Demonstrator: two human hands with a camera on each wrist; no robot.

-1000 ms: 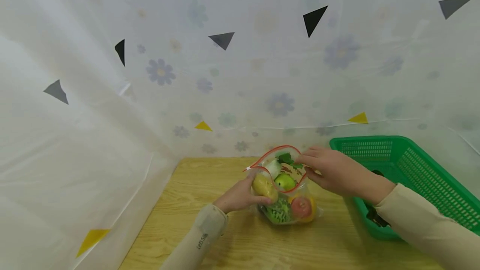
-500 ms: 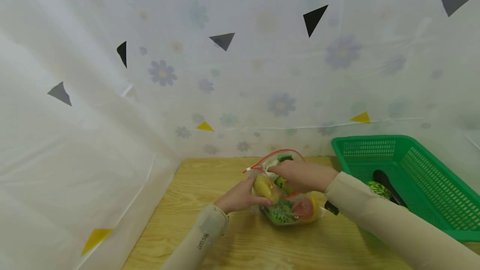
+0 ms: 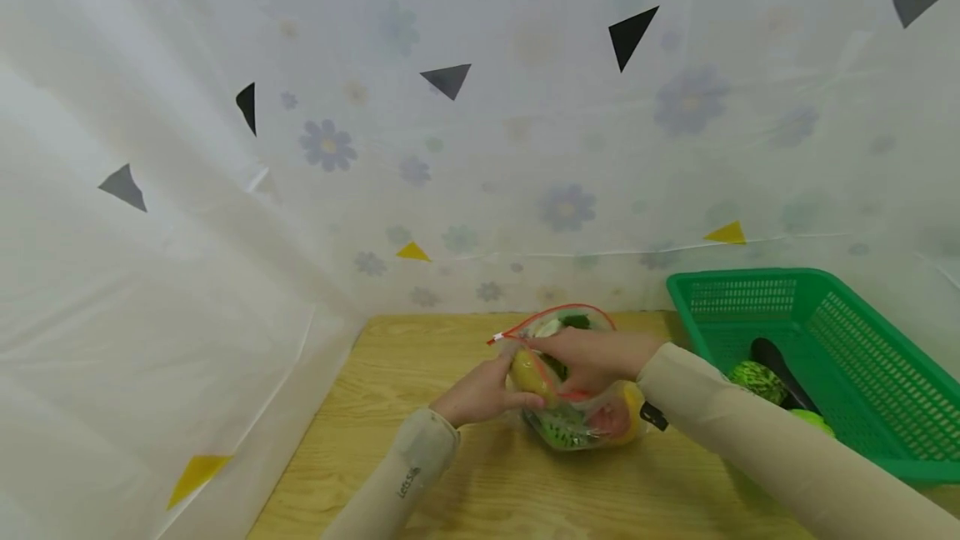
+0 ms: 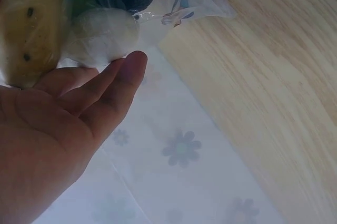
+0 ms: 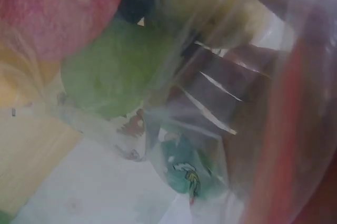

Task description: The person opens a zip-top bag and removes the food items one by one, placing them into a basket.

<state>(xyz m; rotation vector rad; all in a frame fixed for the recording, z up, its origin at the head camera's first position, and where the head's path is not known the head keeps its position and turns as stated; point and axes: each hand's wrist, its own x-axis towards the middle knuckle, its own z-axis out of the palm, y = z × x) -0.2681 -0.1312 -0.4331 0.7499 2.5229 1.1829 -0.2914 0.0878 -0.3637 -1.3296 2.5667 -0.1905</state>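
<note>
On the bench (image 3: 420, 348), a clear bag (image 3: 567, 307) with a red-edged mouth sits left of a green basket (image 3: 750, 274). The left hand (image 3: 482, 394) grips the bag's left side, around a yellow fruit (image 3: 528, 373) within, thumb on the near side. The right hand (image 3: 588, 357) is down inside the mouth; whether it holds anything I can't tell. A pinkish-red fruit (image 3: 610, 418) shows through the near side. The basket holds a long dark vegetable (image 3: 782, 372) and a mottled green fruit (image 3: 756, 381).
</note>
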